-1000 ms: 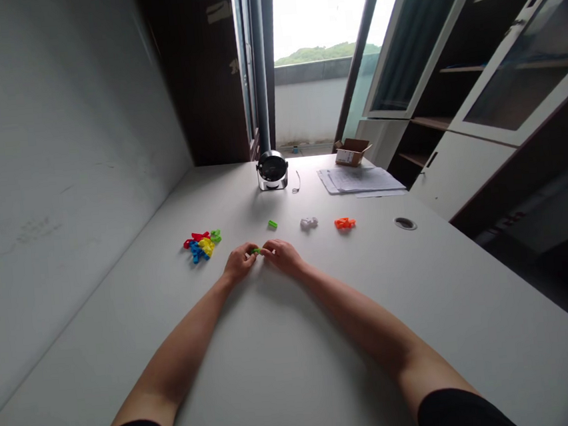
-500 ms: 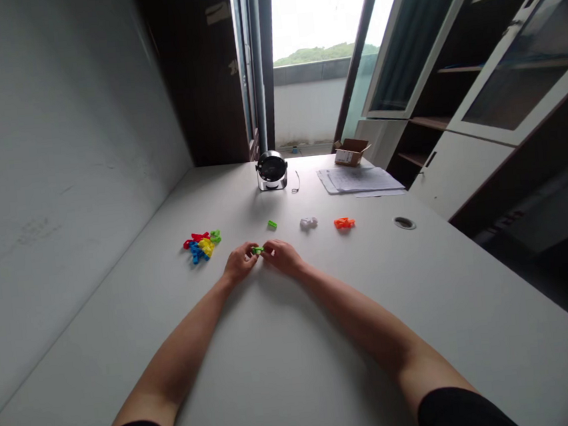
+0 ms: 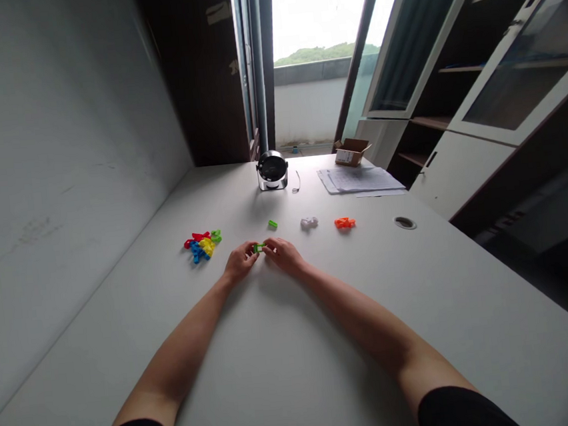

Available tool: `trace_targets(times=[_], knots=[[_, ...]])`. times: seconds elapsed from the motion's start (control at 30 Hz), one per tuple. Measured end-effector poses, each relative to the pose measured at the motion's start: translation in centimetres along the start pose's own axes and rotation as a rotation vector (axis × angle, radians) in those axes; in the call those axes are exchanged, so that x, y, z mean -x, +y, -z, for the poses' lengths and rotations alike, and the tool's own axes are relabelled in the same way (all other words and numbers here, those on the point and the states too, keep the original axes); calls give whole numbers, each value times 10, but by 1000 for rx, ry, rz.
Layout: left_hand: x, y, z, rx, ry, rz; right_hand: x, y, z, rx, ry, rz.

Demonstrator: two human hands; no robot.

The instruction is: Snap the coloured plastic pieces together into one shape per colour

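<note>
Between my two hands is a small green plastic piece (image 3: 260, 247), with a light gap showing in its middle. My left hand (image 3: 241, 260) pinches its left end, fingers closed. On the other end, the fingertips of my right hand (image 3: 283, 254) are closed. A single green block (image 3: 272, 224) lies on the table just beyond the hands. To the left sits a pile of blue, red, yellow and green plastic pieces (image 3: 201, 246). White pieces (image 3: 309, 222) and orange pieces (image 3: 345, 223) form two small groups to the right.
At the back of the white table (image 3: 277, 347) stands a round black device on a metal bracket (image 3: 272, 170). Papers (image 3: 361, 179) and an open cardboard box (image 3: 352, 152) are at the back right. A cable hole (image 3: 404, 223) is near the right edge; a wall (image 3: 58, 161) borders the left.
The green piece has turned between my fingers, so that a gap in its middle now shows. Both hands stay nearly in place.
</note>
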State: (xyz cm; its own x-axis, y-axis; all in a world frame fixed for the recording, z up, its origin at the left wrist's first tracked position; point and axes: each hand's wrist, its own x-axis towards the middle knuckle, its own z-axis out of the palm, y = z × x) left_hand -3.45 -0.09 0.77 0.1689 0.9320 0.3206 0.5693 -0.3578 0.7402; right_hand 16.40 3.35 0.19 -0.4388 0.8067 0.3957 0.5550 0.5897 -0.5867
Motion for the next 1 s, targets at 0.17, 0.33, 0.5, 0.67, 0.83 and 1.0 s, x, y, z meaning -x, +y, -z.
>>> trace_targets(times=[0.17,0.33,0.5,0.67,0.83,1.0], knots=[[0,1,1,9,1,-6,2,-1,0,-47,14,11],[0,5,3,-1,-10,-16,1,1,-3,-48,21,5],[1,5,3,-29,-27,-7,1,4,-5,-72,23,5],[1,4,2,-46,-30,11,1,2,-4,-74,35,39],[1,5,2,-70,-46,23,1,1,-2,-72,49,68],[1,6,1,-72,-43,3,1,0,-1,-51,34,47]])
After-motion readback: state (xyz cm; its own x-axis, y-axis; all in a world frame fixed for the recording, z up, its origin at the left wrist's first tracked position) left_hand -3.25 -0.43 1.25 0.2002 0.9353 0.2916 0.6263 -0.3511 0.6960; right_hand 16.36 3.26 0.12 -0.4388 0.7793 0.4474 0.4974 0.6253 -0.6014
